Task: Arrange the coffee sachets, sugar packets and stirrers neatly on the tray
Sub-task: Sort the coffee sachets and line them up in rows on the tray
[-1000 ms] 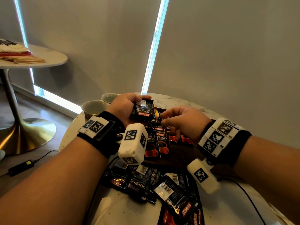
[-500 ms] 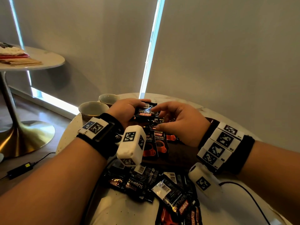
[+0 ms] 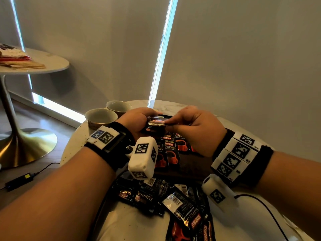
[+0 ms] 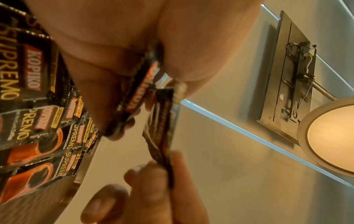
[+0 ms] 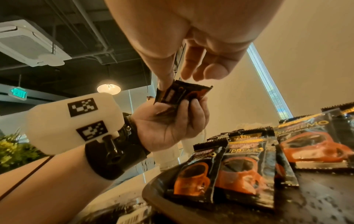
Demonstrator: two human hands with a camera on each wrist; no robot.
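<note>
Holding a small stack of coffee sachets point(image 3: 156, 125) above the tray point(image 5: 153, 195), the left hand point(image 3: 137, 121) grips it while the right hand point(image 3: 196, 129) pinches its top sachet; several sachets lie in a row on the tray point(image 3: 171, 150), a loose heap point(image 3: 163, 199) remains unsorted, and no sugar packets or stirrers are visible.

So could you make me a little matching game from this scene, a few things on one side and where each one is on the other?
Things:
1. sachet stack
2. row of sachets
3. loose pile of sachets
4. two cups

Places:
A. on the table nearest the person
B. lined up on the dark tray
C. held between left hand and right hand
D. far left of the table

Pairs: 1-C, 2-B, 3-A, 4-D
</note>
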